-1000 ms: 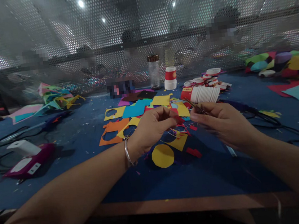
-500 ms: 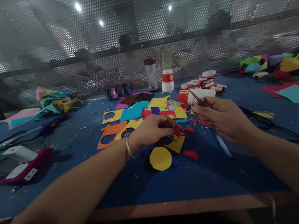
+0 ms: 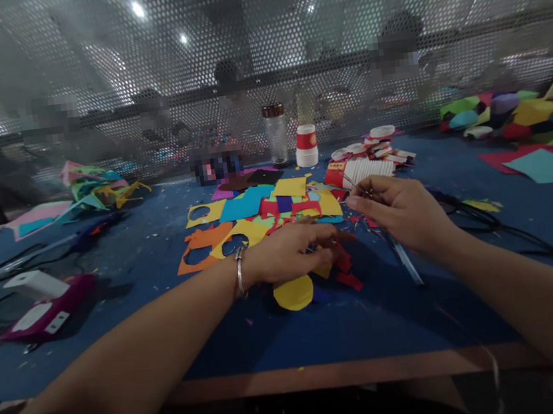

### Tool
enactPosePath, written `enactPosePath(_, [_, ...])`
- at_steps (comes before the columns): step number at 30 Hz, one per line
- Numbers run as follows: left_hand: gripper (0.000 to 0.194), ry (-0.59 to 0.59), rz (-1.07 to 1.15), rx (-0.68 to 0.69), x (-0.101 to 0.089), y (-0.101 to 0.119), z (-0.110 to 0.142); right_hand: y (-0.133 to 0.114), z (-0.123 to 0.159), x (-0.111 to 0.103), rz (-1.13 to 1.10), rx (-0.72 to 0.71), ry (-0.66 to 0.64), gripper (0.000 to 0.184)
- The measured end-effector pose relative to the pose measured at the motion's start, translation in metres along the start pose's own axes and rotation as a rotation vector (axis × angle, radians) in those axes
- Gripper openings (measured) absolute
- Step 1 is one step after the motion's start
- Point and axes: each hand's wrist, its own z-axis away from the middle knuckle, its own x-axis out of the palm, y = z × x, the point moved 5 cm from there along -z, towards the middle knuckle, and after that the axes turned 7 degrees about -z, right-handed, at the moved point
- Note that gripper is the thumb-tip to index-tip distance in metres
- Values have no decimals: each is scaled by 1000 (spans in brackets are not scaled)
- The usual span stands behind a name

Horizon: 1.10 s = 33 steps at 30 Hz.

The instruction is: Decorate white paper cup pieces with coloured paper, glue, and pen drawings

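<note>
My left hand [image 3: 294, 248], with a silver bangle at its wrist, is palm down over the paper pieces. Its fingers are apart, and small red paper scraps [image 3: 347, 265] lie at and below the fingertips. Just under the palm is a yellow paper circle [image 3: 293, 293], with a dark blue piece [image 3: 322, 295] partly beneath it. To the right, my right hand [image 3: 398, 209] is closed around a thin, dark, pointed metal tool [image 3: 357, 187]; whether it is scissors or tweezers I cannot tell. A clear glue stick [image 3: 407, 265] lies on the table below this hand.
Coloured paper with round holes [image 3: 235, 239] spreads across the middle. Behind stand a clear bottle [image 3: 276, 136] and white-red paper cups [image 3: 306, 146]; another cup stack [image 3: 366, 172] lies sideways. A purple power strip [image 3: 57, 308] and cables are left, more cable [image 3: 491, 228] right.
My left hand has opened its pinch and spread its fingers over the red scraps, moving slightly lower. My right hand keeps the tool, shifted a little left.
</note>
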Motion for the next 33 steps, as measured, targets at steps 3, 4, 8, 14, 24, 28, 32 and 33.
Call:
enactPosePath(3, [30, 17, -153, 38, -2, 4, 0, -1, -1, 0, 22, -26, -5, 44])
enactPosePath(4, [32, 27, -154, 41, -3, 5, 1, 0, -1, 1, 25, -33, -8, 45])
enactPosePath(8, [41, -81, -73, 81, 1, 9, 2, 1, -2, 3, 21, -37, -28, 45])
enactPosePath(14, [47, -123, -143, 48, 4, 9, 4, 1, -1, 3, 19, -43, -42, 46])
enactPosePath(24, [51, -124, -119, 28, 6, 7, 4, 9, -4, -4, 42, -28, 19, 45])
enactPosePath(28, [53, -191, -206, 30, 11, 15, 6, 12, -6, -6, 57, 9, 31, 49])
enactPosePath(32, [54, -214, -299, 129, 21, 28, 9, 11, -7, -6, 69, 27, 7, 53])
enactPosePath(33, [53, -192, -332, 131, 21, 29, 9, 11, -7, -6, 74, 20, 3, 54])
